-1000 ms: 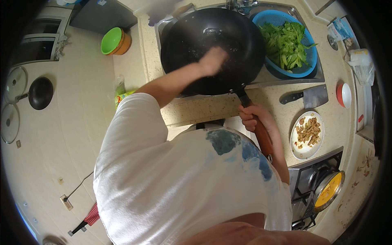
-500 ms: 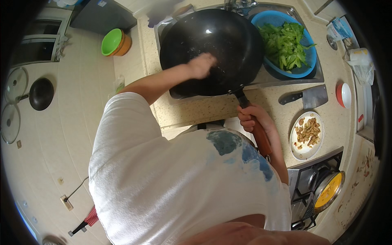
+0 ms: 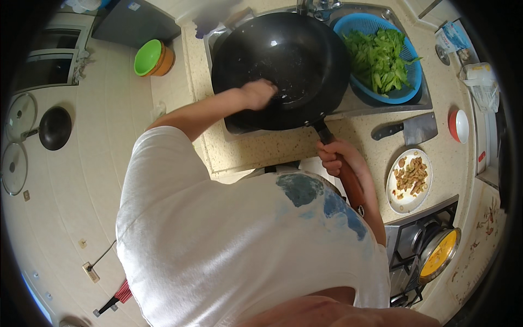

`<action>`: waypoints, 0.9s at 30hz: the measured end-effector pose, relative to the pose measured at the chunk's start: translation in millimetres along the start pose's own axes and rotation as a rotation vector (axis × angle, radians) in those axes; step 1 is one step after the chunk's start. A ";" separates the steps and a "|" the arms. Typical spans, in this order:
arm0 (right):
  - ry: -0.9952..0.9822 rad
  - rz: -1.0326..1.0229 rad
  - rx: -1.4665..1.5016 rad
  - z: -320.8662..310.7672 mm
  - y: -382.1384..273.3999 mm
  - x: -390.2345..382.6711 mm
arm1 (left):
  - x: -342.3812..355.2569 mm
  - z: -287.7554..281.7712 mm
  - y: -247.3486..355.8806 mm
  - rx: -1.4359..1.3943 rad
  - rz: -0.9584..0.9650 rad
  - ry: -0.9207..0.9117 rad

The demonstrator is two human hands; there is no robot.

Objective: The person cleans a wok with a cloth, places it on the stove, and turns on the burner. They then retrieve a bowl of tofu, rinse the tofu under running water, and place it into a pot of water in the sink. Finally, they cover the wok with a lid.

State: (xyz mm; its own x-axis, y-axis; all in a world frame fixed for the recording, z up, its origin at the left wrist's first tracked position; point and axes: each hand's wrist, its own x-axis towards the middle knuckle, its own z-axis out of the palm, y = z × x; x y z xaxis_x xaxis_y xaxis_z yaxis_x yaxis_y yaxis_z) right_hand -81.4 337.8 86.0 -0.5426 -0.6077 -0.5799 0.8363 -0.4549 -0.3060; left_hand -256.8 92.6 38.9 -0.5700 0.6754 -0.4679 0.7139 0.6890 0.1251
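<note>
A large black wok (image 3: 313, 57) rests tilted over the sink, with a little water and foam on its inner surface. My right hand (image 3: 339, 155) is wrapped round its long brown wooden handle (image 3: 352, 185). Inside the wok, my left hand (image 3: 259, 94) is closed and pressed low against the near-left wall. Its fingertips point down, so anything within them is hidden. Beside the wok, chopped green leaves (image 3: 381, 60) fill a blue colander (image 3: 412, 92) in the sink.
On the counter right of the sink lie a cleaver (image 3: 419, 129), a plate (image 3: 393, 199) of cooked pieces and a red-and-white bowl (image 3: 461, 126). A pan (image 3: 456, 240) of yellow liquid sits on the gas stove (image 3: 406, 256). The faucet (image 3: 316, 7) stands behind the wok.
My left hand has slid left and slightly down along the wok's inside. Whitish wet streaks show where it was. My right hand keeps its hold on the handle.
</note>
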 end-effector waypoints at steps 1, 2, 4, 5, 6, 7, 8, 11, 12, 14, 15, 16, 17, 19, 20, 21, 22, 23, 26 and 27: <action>-0.008 0.004 0.005 -0.4 0.0 0.2 | 2.6 4.6 7.6 -0.244 0.164 0.031; -0.020 0.005 0.012 -0.9 -0.2 -0.1 | 4.6 9.2 15.1 -0.500 0.356 -0.007; -0.033 0.016 0.018 -1.6 -1.3 -0.8 | 10.8 17.2 22.6 -0.468 0.336 0.079; -0.042 0.020 0.022 -1.9 -2.4 -1.5 | 15.7 19.2 20.9 -0.364 0.291 0.076; -0.037 0.015 0.019 -1.8 -2.8 -1.5 | 19.1 19.6 13.7 -0.243 0.200 0.091; -0.033 0.011 0.017 -1.4 -3.5 -1.7 | 22.6 14.3 -4.1 -0.127 0.051 0.066; -0.034 0.013 0.006 -1.2 -4.4 -2.0 | 26.1 13.0 -17.7 0.005 -0.032 0.126; -0.019 0.003 0.039 1.1 -5.6 -1.9 | 46.0 4.6 -55.1 0.052 -0.255 0.223; -0.003 0.011 0.027 2.2 -5.4 -2.0 | 51.4 5.2 -57.1 -0.009 -0.300 0.263; 0.042 0.020 0.001 4.3 -4.5 -2.0 | 62.7 13.1 -38.9 -0.121 -0.146 0.400; 0.051 0.017 -0.015 5.1 -4.0 -2.1 | 65.6 20.1 -19.5 -0.080 -0.025 0.479; 0.071 0.010 -0.031 5.8 -3.2 -2.0 | 66.5 25.6 -0.8 -0.063 0.084 0.508; 0.062 -0.006 -0.047 6.4 -2.6 -2.1 | 64.8 30.3 15.7 -0.236 0.201 0.510; 0.077 0.015 -0.034 6.4 -1.8 -1.9 | 67.3 28.0 36.6 -0.386 0.286 0.295; 0.089 0.028 -0.035 5.9 -1.8 -1.7 | 70.7 21.4 37.9 -0.400 0.356 0.242; 0.066 0.018 -0.013 5.4 -1.8 -1.3 | 72.5 15.1 35.4 -0.331 0.356 0.361; 0.061 0.016 0.002 4.8 -2.0 -0.8 | 78.2 4.0 25.5 -0.263 0.394 0.450; 0.098 0.014 0.011 4.1 -2.2 -0.2 | 83.0 -3.5 17.2 -0.202 0.438 0.509; 0.017 0.011 0.008 3.4 -1.9 1.6 | 82.2 -5.6 2.9 -0.252 0.137 0.440; 0.052 0.021 0.008 3.5 -1.5 1.9 | 76.4 1.0 3.4 -0.251 0.309 0.434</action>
State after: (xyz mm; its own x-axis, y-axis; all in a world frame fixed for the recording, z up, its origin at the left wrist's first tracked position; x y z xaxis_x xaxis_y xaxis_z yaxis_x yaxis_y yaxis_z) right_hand -84.0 335.0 88.0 -0.5198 -0.5828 -0.6247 0.8469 -0.4475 -0.2872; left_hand -297.4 146.3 2.7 -0.5032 0.8640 0.0174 0.7851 0.4486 0.4271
